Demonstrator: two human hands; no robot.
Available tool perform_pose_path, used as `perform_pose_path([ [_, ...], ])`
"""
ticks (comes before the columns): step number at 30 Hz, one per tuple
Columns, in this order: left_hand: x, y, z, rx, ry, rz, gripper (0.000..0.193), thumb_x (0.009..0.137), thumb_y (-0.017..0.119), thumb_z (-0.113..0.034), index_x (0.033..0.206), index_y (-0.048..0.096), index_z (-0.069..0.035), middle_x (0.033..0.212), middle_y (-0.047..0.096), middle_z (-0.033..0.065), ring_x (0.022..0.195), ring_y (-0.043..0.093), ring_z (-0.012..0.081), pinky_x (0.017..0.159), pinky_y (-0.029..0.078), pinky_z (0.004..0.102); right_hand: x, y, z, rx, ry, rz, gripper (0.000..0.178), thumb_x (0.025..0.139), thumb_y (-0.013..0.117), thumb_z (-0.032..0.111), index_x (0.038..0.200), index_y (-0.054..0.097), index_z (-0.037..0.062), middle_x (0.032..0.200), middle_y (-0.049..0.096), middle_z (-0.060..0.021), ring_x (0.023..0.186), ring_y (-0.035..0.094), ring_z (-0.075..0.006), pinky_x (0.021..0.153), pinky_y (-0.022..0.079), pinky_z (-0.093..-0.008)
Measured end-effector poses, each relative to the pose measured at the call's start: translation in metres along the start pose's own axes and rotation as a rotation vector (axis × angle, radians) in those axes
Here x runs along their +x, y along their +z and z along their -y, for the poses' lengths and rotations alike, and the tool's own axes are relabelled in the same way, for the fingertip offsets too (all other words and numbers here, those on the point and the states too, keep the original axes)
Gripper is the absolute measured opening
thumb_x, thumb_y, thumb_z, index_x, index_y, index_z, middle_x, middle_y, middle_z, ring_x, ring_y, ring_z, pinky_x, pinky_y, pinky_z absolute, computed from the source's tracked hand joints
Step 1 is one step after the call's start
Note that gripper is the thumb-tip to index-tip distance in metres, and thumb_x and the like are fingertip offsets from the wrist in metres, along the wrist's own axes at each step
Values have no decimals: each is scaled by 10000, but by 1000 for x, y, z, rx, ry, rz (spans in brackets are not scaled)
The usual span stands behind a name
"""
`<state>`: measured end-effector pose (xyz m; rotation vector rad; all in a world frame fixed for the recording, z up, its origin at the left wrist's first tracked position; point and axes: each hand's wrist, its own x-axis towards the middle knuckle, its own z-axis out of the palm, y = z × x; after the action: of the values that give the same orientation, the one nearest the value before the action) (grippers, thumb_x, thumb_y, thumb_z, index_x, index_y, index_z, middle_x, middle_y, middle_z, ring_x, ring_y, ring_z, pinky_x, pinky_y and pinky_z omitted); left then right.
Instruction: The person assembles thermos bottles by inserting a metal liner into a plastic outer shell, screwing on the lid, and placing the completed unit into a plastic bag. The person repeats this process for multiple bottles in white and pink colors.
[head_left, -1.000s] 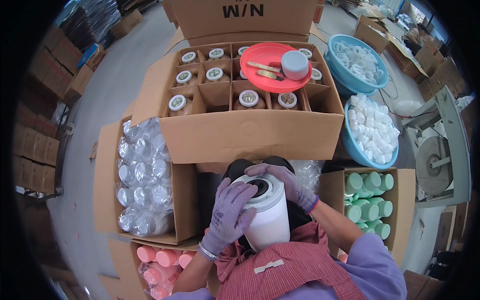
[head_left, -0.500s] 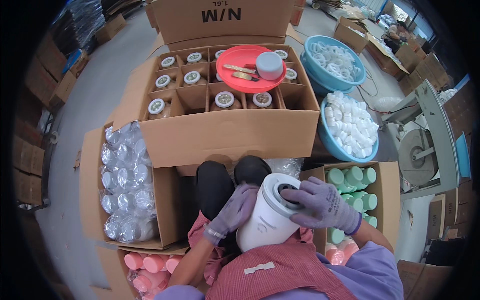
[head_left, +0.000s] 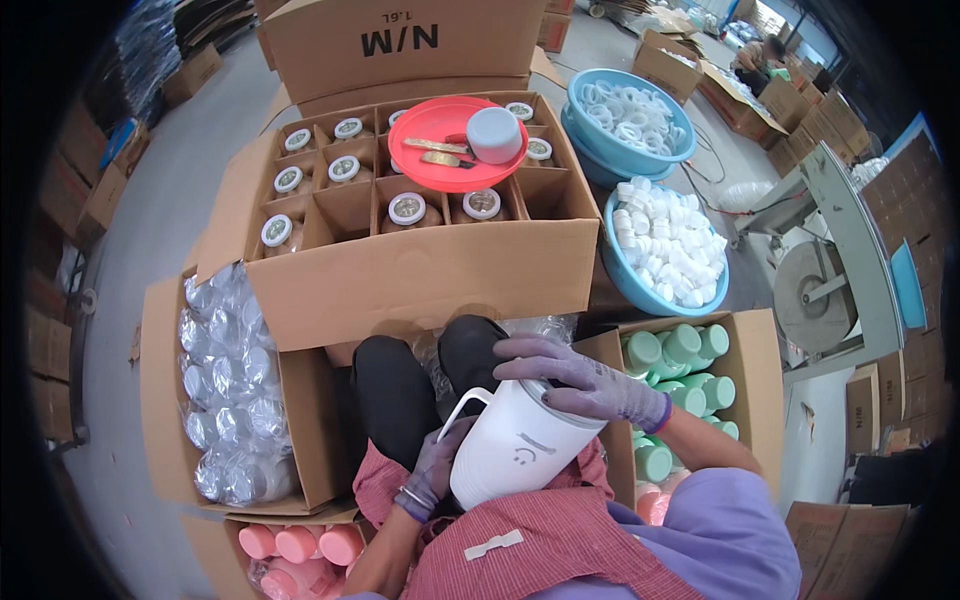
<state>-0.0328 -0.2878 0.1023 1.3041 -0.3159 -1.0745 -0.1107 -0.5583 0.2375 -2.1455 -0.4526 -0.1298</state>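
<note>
A white jug (head_left: pixel 525 455) with a loop handle (head_left: pixel 468 408) and a simple smiling face drawn on its side rests tilted across my lap. My left hand (head_left: pixel 440 468), in a purple-grey glove, is closed round the jug's left side by the lower end of the handle. Over the top rim lies my right hand (head_left: pixel 590 385), gloved alike, its fingers bent across the top and its thumb down on the front edge. The jug's mouth is mostly hidden beneath those fingers.
Ahead stands a divided carton (head_left: pixel 420 280) of lidded jars, a red plate (head_left: pixel 455 183) with tools and a grey cup on top. Blue basins (head_left: pixel 615 270) hold white caps and rings. Cartons with clear-wrapped jars (head_left: pixel 230 390), green bottles (head_left: pixel 690 350) and pink bottles (head_left: pixel 295 545) surround me.
The jug has turned, bringing its handle and drawn face into view. My left hand has slid down its side, while my right has shifted from the central opening to the top rim.
</note>
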Motion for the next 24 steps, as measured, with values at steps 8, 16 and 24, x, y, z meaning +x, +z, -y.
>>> perform_pose_path([
  [8, 16, 22, -112, 782, 809, -182, 323, 772, 583, -6, 1057, 734, -28, 1134, 724, 128, 1080, 681, 279, 983, 504, 387, -14, -3, 1, 635, 744, -621, 466, 1034, 491, 352, 1411, 449, 81, 1270, 579, -89, 1149, 591, -162, 1001, 480, -330],
  [16, 15, 55, -149, 1174, 1029, -116, 319, 753, 619, 18, 1041, 744, -36, 1016, 729, 156, 983, 699, 322, 981, 506, 410, -38, 11, -55, 1436, 808, -654, 496, 1019, 510, 438, 1346, 494, 66, 1182, 640, -91, 1022, 664, -192, 937, 535, -371],
  [24, 16, 27, -123, 883, 861, -240, 274, 784, 627, -8, 1038, 730, -26, 1030, 735, 111, 997, 695, 267, 974, 503, 401, -5, 8, -37, 1115, 853, -643, 405, 1025, 493, 376, 1279, 548, 65, 1062, 665, -81, 974, 678, -182, 869, 562, -333],
])
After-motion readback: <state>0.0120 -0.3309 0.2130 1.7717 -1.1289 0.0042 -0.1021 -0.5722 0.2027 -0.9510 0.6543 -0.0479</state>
